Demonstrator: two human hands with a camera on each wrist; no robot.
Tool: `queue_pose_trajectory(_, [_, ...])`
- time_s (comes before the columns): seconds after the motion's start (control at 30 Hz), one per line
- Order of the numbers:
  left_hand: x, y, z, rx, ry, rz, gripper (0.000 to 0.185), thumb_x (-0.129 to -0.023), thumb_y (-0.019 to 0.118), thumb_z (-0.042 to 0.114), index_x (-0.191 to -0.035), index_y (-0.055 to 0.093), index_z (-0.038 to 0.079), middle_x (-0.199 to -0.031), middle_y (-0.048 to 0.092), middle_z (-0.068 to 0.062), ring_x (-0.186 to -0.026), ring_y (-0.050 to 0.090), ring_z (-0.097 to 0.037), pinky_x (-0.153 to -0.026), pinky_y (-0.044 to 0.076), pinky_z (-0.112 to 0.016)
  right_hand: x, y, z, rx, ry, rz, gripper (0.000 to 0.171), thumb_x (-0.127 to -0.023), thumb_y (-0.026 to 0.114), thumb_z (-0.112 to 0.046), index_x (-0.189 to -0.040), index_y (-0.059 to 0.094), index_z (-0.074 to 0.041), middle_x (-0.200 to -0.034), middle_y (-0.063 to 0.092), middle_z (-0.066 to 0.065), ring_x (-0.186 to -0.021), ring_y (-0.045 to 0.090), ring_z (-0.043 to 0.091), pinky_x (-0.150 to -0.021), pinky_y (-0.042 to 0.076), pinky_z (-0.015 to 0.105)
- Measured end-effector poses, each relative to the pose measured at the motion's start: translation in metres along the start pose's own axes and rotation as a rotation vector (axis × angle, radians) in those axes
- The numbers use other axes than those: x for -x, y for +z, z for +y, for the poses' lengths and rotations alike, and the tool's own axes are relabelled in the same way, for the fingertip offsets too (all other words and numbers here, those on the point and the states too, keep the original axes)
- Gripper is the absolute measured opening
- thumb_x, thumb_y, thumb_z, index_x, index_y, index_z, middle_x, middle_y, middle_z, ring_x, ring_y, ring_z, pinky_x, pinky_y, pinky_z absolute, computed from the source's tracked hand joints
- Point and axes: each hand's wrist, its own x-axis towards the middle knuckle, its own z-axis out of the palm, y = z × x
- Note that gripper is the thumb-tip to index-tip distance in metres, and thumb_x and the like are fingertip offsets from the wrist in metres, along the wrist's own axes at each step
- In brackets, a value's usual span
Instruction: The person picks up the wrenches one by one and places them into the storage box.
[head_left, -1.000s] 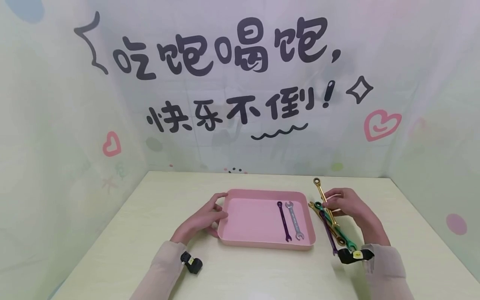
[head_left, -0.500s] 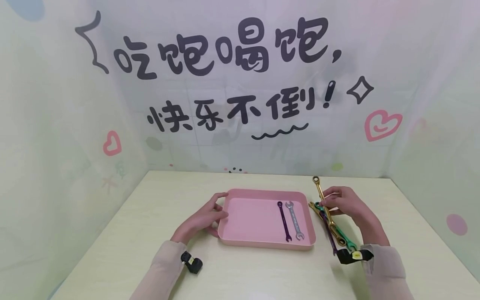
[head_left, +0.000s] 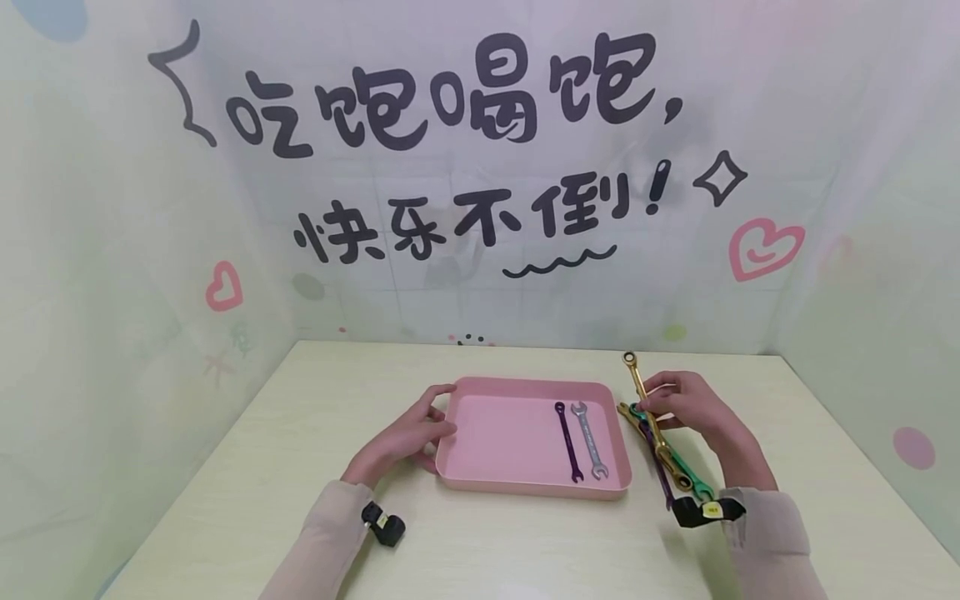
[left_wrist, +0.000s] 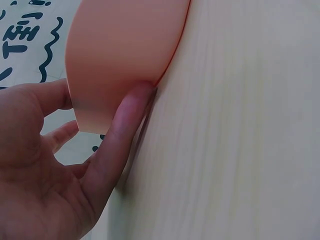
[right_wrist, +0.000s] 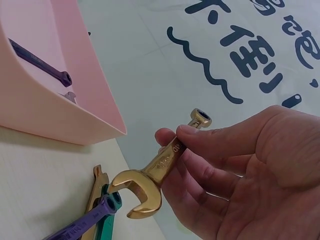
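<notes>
Between thumb and fingers my right hand pinches a gold ratcheting combination wrench, lifted with its open end pointing down. Below it a loose pile lies on the table: a green wrench, a purple wrench and another gold one, partly overlapping. At the left end of the pink tray, my left hand grips the wall, thumb against the outside and fingers by the rim. Inside the tray, on its right side, a dark purple wrench and a silver open-end wrench lie side by side.
The pale wooden table carries the tray near its middle and the pile to the right of it. A white printed curtain encloses the back and sides. Each wrist wears a small black camera.
The gold wrench in my right hand has shifted slightly up and left, its lower end now nearer the pile's gold wrench. The left hand and the tray stay put.
</notes>
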Motion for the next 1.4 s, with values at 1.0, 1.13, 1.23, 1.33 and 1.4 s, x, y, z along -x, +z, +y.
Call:
queue_pose_trajectory(1.0, [0.002,0.002,0.000,0.004,-0.003,-0.021,0.070,-0.100,0.063,0.017,-0.160,0.029,0.032,-0.124,0.047,-0.017,-0.091,0.067,-0.026,-0.057,0.064,-0.041,-0.002,0.013,-0.010,0.048,-0.008,-0.003,0.031,-0.099,0.063,-0.004,-0.124,0.057,0.012,-0.106,0.073,0.027,-0.090,0.072,0.025,-0.077,0.065,0.038])
queue_pose_trajectory(1.13, [0.003,0.001,0.000,-0.004,-0.007,-0.018,0.070,-0.100,0.062,0.017,-0.160,0.029,0.032,-0.123,0.048,-0.017,-0.090,0.067,-0.026,-0.057,0.064,-0.041,-0.002,0.016,-0.012,0.047,-0.020,-0.008,0.031,-0.099,0.063,-0.004,-0.124,0.056,0.012,-0.105,0.074,0.027,-0.087,0.071,0.022,-0.075,0.065,0.038])
queue_pose_trajectory(1.23, [0.003,0.000,0.001,-0.001,-0.008,-0.014,0.070,-0.099,0.062,0.017,-0.160,0.030,0.033,-0.123,0.048,-0.017,-0.090,0.067,-0.026,-0.057,0.064,-0.041,-0.002,0.018,-0.014,0.050,-0.031,-0.014,0.031,-0.099,0.063,-0.005,-0.124,0.057,0.012,-0.104,0.075,0.024,-0.085,0.070,0.019,-0.075,0.065,0.038])
queue_pose_trajectory(1.33, [0.003,-0.001,0.001,0.004,-0.010,-0.010,0.070,-0.100,0.062,0.017,-0.159,0.030,0.033,-0.123,0.048,-0.017,-0.090,0.067,-0.026,-0.057,0.064,-0.041,-0.002,0.020,-0.016,0.057,-0.034,-0.015,0.030,-0.099,0.063,-0.005,-0.124,0.057,0.011,-0.102,0.076,0.020,-0.084,0.070,0.018,-0.076,0.065,0.039])
queue_pose_trajectory(1.4, [0.003,-0.001,0.002,0.005,-0.013,-0.008,0.070,-0.100,0.062,0.017,-0.159,0.031,0.034,-0.123,0.048,-0.016,-0.090,0.067,-0.026,-0.058,0.064,-0.040,-0.002,0.021,-0.017,0.065,-0.036,-0.016,0.030,-0.098,0.063,-0.005,-0.123,0.058,0.011,-0.101,0.076,0.017,-0.084,0.070,0.018,-0.077,0.065,0.041])
